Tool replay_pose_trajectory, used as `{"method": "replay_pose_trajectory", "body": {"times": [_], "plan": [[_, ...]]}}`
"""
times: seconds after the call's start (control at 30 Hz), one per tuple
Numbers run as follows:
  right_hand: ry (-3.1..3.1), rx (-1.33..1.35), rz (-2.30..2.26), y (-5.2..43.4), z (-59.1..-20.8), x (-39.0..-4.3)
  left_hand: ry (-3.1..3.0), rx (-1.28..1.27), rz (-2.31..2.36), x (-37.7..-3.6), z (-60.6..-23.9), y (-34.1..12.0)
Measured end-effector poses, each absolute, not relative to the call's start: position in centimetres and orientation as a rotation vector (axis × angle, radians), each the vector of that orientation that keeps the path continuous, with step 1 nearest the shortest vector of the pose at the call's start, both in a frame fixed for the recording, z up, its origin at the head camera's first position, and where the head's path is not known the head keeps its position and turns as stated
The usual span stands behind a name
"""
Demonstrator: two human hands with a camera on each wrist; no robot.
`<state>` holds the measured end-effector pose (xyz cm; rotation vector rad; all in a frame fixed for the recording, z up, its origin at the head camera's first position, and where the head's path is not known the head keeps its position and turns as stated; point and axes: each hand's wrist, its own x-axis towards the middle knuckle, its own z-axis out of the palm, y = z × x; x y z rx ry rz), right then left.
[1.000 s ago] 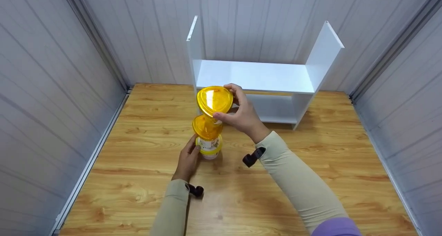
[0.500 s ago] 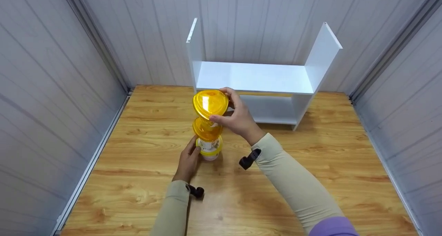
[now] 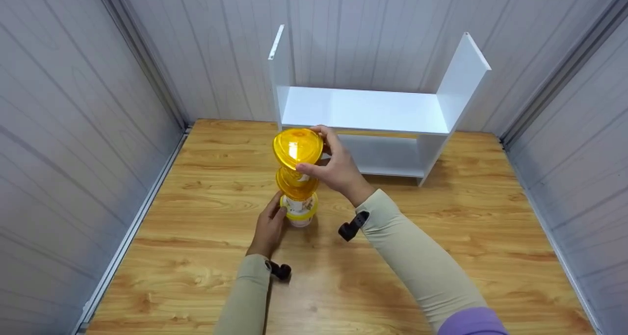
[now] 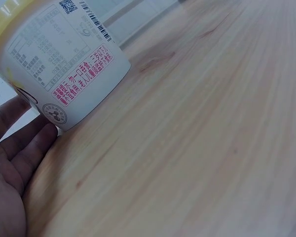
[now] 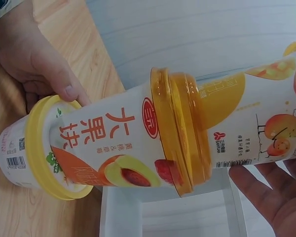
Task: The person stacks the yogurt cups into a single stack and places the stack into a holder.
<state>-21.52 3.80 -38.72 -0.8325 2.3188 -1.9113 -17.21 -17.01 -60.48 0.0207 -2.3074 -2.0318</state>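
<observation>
Three drink cups stand stacked on the wooden table (image 3: 441,227). The bottom cup (image 3: 300,211) is white with a yellow lid, also seen in the left wrist view as the bottom cup (image 4: 64,64). My left hand (image 3: 274,210) grips it from the left, thumb on the lid rim. A peach-labelled middle cup (image 5: 113,143) with an orange lid (image 3: 296,184) sits on it. My right hand (image 3: 320,153) holds the top cup (image 3: 298,147) by its side, its base against the middle cup's lid.
A white two-level shelf unit (image 3: 363,109) stands at the back of the table, just behind the stack. Grey panelled walls close in on the left, right and back. Bare wood lies in front and to both sides.
My right hand has carried the top cup slightly left and down, so it now lines up over the middle cup. My left hand and the bottom cup have stayed put.
</observation>
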Motion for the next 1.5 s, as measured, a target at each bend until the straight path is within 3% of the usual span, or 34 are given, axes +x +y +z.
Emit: {"method": "replay_pose_trajectory", "body": {"times": [0.43, 0.67, 1.13, 1.5], "plan": [[2.344, -0.731, -1.830, 3.5, -38.2, -21.6, -2.297, 0.010, -2.044, -17.3, -60.2, -16.7], [2.304, -0.727, -1.854, 3.5, -38.1, -21.6, -2.237, -0.039, -2.161, -15.9, -56.6, -16.6], [2.366, -0.737, -1.842, 3.9, -38.0, -21.2, -2.238, -0.121, -2.075, -16.6, -58.2, -16.8], [2.423, -0.857, -1.925, 8.1, -38.6, -21.6, -2.228, -0.042, -2.050, -17.2, -60.5, -16.9]]}}
